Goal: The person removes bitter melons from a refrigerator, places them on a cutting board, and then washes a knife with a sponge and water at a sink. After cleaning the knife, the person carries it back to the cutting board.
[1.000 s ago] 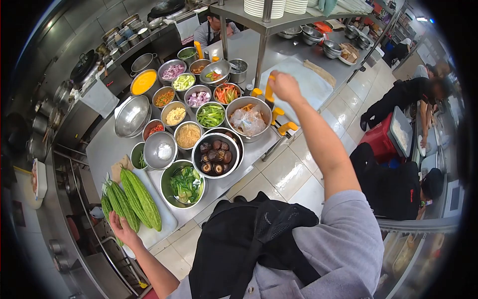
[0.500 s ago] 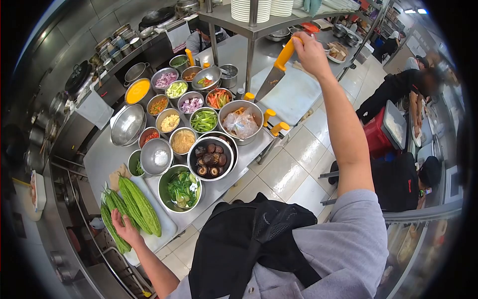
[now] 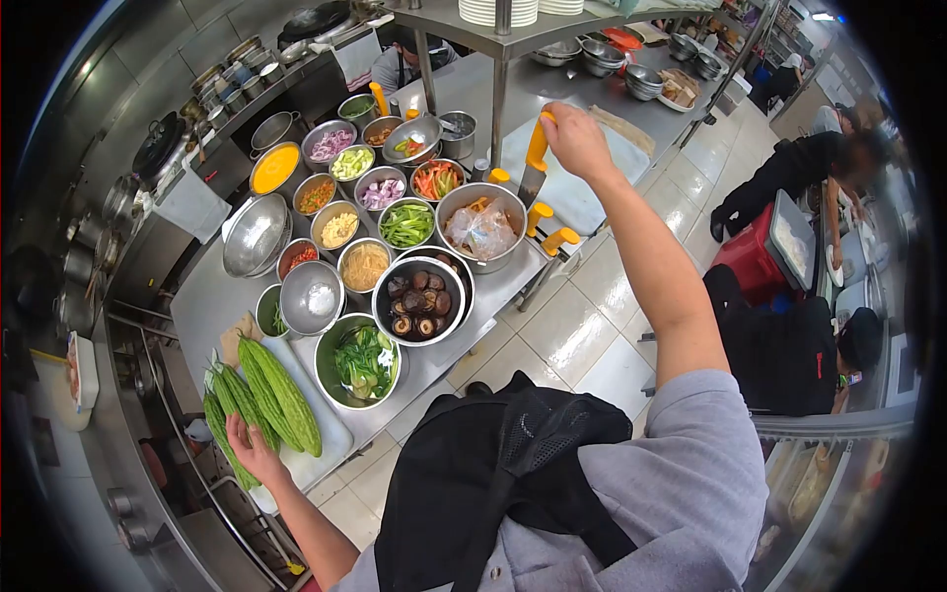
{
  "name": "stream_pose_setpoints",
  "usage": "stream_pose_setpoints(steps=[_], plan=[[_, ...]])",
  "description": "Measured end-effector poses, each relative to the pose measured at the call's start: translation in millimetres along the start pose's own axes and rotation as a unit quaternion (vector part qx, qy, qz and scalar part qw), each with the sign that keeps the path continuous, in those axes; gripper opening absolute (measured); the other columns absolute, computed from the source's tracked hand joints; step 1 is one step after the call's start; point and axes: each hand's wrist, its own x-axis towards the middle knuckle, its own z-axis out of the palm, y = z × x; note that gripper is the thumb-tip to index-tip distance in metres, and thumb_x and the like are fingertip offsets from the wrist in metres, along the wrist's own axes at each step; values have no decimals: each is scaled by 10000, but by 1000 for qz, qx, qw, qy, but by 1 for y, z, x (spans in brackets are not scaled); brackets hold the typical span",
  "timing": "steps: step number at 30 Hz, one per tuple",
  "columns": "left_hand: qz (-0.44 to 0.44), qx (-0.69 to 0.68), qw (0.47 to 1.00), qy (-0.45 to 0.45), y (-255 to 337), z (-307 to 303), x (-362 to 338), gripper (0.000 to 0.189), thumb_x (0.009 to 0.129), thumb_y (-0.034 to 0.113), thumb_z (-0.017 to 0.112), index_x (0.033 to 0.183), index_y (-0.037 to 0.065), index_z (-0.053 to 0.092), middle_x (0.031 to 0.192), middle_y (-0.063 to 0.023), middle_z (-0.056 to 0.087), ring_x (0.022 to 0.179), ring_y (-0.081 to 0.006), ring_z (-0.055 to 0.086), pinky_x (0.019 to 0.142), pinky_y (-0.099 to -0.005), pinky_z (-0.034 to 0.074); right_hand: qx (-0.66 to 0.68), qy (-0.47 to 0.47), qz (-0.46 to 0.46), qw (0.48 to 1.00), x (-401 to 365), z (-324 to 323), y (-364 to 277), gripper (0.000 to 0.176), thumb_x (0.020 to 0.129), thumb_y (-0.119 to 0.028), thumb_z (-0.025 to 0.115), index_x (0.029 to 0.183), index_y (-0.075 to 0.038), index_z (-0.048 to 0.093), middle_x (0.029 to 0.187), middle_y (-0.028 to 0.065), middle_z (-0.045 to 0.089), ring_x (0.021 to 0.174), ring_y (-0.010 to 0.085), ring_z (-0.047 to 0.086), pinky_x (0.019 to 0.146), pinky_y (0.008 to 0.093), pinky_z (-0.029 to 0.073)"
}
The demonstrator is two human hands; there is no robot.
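Observation:
My right hand (image 3: pixel 580 143) is wrapped round the yellow handle of a knife (image 3: pixel 536 148), its blade pointing down. The lower blade sits beside other yellow knife handles (image 3: pixel 558 239) at the table's edge. Near the handles is a steel pot (image 3: pixel 483 225) with a clear plastic bag inside. Down at the left, my left hand (image 3: pixel 254 452) is open, fingers apart, over the edge of several green bitter gourds (image 3: pixel 281 395). They lie side by side on a white cutting board (image 3: pixel 335 436).
Steel bowls of cut vegetables crowd the table, among them dark mushrooms (image 3: pixel 422 306) and leafy greens (image 3: pixel 365 363). A second white board (image 3: pixel 567 183) lies beyond the knife handles. A shelf post (image 3: pixel 499 99) rises behind the pots. Co-workers (image 3: pixel 779 335) are at the right.
My right hand has lowered the knife and moved it left, toward the other yellow handles; less of the blade shows now. My left hand has stayed by the bitter gourds.

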Motion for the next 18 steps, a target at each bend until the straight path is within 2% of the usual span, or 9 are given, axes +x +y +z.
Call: stream_pose_setpoints(steps=[1, 7, 12, 14, 16, 18], plan=[[10, -3, 1000, 5, -3, -2, -1, 434, 1000, 56, 555, 1427, 65, 484, 1464, -57, 496, 1238, -187, 503, 998, -308, 424, 2, -1, 0, 1000, -4, 5, -1, 239, 960, -240, 564, 1026, -21, 634, 993, 191, 701, 951, 389, 657, 825, 502, 517], [-8, 4, 1000, 15, -3, -11, -12, 440, 996, 69, 567, 1429, 63, 486, 1455, -69, 500, 1275, -201, 490, 1003, -318, 419, -3, -110, 30, 993, -26, 46, 6, 267, 949, -270, 572, 1050, -34, 645, 1003, 186, 708, 970, 387, 662, 834, 509, 518], [-8, 28, 999, 35, -9, -22, -21, 443, 991, 69, 570, 1426, 62, 488, 1437, -87, 509, 1267, -214, 500, 1010, -327, 419, -16, -255, 86, 963, -35, 71, 14, 311, 972, -310, 527, 1105, -73, 677, 1068, 199, 708, 1017, 392, 663, 883, 510, 520], [-13, 40, 998, 43, -9, -26, -25, 443, 990, 65, 567, 1425, 61, 487, 1424, -103, 515, 1261, -218, 505, 1014, -331, 422, -9, -242, 102, 965, -33, 78, 22, 308, 972, -317, 527, 1107, -90, 685, 1072, 197, 709, 1025, 395, 660, 886, 506, 522], [-43, 7, 998, 38, -12, -34, -28, 442, 983, 29, 551, 1419, 37, 484, 1505, -115, 446, 1345, -271, 459, 1094, -380, 392, -3, -227, 119, 967, -25, 89, 28, 306, 972, -325, 528, 1110, -107, 693, 1076, 195, 710, 1034, 398, 658, 889, 503, 523], [-51, 5, 998, 42, -10, -38, -32, 442, 984, 30, 550, 1421, 35, 481, 1503, -116, 449, 1348, -271, 457, 1096, -379, 389, 13, -226, 136, 965, -14, 95, 30, 306, 966, -334, 547, 1140, -121, 680, 1113, 174, 710, 1064, 383, 658, 904, 492, 523]])
